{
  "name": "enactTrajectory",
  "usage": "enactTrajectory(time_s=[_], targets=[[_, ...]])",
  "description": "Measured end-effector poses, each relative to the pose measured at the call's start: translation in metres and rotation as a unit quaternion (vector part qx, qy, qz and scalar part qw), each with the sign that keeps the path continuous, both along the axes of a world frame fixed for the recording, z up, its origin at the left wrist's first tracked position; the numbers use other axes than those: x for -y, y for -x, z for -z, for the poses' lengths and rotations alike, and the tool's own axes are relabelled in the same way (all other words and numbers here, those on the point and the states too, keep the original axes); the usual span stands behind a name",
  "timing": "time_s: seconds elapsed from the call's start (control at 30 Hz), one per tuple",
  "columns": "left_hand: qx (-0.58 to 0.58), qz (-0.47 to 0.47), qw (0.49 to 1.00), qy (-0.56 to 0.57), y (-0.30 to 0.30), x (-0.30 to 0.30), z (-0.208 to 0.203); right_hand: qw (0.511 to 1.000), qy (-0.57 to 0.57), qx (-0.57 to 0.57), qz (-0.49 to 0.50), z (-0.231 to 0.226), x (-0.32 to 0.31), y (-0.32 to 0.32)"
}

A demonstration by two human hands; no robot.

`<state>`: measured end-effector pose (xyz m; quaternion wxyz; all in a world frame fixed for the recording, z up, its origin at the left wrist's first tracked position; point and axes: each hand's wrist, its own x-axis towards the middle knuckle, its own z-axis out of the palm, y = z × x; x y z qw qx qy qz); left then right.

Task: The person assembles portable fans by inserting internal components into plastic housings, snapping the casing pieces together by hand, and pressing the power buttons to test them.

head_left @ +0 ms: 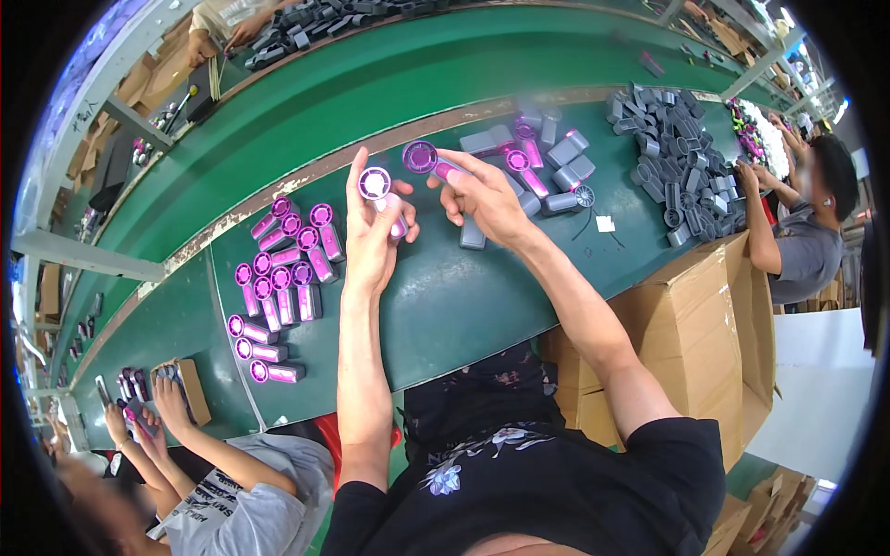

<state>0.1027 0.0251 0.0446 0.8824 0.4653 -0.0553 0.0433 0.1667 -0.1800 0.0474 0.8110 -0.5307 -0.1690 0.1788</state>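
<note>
My left hand is closed round a magenta, fan-shaped part, its round ringed head pointing up and its handle lying under the thumb. A similar magenta fan part is pinched between the thumb and fingers of my right hand, its dark ringed head turned toward the left hand. The two parts are apart, both above the green table. Left of my left hand lie several grey and magenta handheld fans in loose rows. Just beyond my right hand are grey housings and a few magenta fan parts.
A large pile of grey housings covers the table's right part. An open cardboard box stands at the near right. A co-worker handles parts at lower left beside a small carton; another person works at right. Beyond runs a green conveyor.
</note>
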Motion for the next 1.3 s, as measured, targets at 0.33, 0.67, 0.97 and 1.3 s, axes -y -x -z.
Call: enactTrajectory(time_s=[0.33,0.67,0.97,1.3], targets=[[0.042,0.025,0.999,0.002,0.004,0.004,0.001,0.996,0.051,0.074,0.001,0.020,-0.007,-0.001],[0.055,0.007,0.998,-0.022,0.004,0.003,0.010,0.984,0.124,0.129,-0.007,0.020,-0.002,0.004],[0.049,0.011,0.999,-0.017,0.003,0.006,0.010,0.985,0.123,0.122,-0.009,0.026,0.002,0.003],[0.071,0.004,0.996,-0.052,0.004,0.009,0.009,0.991,0.094,0.099,-0.002,0.029,0.002,0.004]])
